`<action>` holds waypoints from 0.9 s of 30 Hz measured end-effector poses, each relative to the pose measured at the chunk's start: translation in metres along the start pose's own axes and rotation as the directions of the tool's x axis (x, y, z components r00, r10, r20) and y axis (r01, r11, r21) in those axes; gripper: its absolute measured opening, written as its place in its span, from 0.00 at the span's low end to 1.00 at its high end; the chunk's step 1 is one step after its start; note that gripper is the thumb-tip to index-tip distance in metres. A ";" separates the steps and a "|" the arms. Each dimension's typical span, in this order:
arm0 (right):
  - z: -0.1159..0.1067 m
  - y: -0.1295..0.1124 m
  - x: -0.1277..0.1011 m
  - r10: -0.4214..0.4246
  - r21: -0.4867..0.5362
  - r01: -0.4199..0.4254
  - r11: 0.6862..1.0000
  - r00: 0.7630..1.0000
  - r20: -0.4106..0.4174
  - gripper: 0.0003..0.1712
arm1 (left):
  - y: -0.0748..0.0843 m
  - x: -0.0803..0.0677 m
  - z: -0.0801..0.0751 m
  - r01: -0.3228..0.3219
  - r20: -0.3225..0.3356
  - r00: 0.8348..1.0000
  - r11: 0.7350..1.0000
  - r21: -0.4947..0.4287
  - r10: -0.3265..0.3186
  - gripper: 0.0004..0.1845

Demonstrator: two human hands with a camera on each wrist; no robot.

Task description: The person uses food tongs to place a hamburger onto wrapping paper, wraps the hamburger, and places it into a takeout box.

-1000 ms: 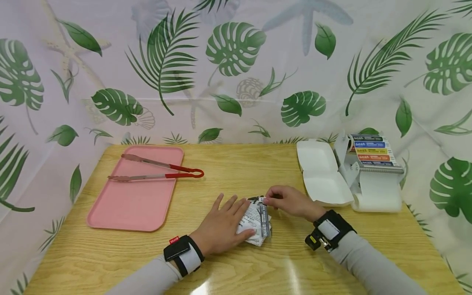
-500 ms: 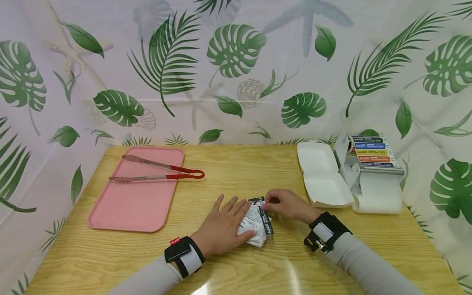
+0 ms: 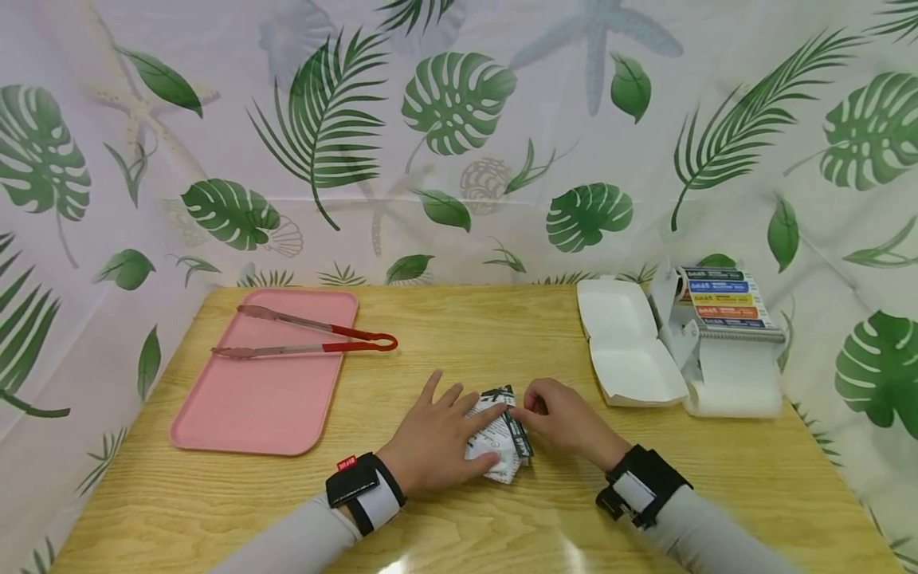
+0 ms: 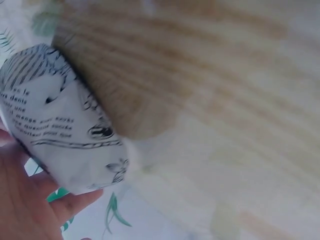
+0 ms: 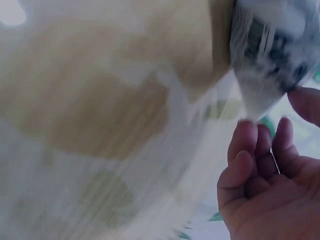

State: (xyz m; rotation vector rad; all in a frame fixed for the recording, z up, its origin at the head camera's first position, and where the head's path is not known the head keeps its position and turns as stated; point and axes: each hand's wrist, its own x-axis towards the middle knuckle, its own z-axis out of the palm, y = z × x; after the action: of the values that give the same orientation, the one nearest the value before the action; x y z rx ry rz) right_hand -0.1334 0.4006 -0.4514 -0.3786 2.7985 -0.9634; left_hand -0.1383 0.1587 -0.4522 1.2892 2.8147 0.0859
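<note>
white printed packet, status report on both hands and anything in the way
Left hand flat on white printed packet, pressing it to the wooden table. Right hand pinches its black edge strip. Nothing in the way.

Printed packet [image 4: 60, 117] against hand [image 4: 25, 205]

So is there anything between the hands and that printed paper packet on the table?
Nothing visible. The left hand rests flat on the packet, and the right hand pinches its upper right edge.
</note>
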 end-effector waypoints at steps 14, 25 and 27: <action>0.020 -0.007 -0.064 -0.483 -0.503 0.382 0.775 0.872 -0.081 0.28 | 0.002 0.007 -0.005 0.023 0.066 0.997 0.998 0.060 -0.027 0.37; 0.025 -0.010 -0.081 -0.566 -0.649 0.444 0.618 0.824 0.024 0.29 | 0.003 0.005 -0.001 0.017 0.058 0.998 1.000 0.026 -0.018 0.37; 0.026 -0.011 -0.084 -0.558 -0.675 0.446 0.588 0.828 0.061 0.24 | 0.003 0.004 0.000 0.013 0.053 0.998 1.000 0.012 -0.013 0.37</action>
State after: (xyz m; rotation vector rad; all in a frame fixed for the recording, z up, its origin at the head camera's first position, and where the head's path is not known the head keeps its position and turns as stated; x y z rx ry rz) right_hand -0.0456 0.4014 -0.4591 -1.3103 3.1607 0.0494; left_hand -0.1387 0.1642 -0.4517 1.2558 2.7824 0.0345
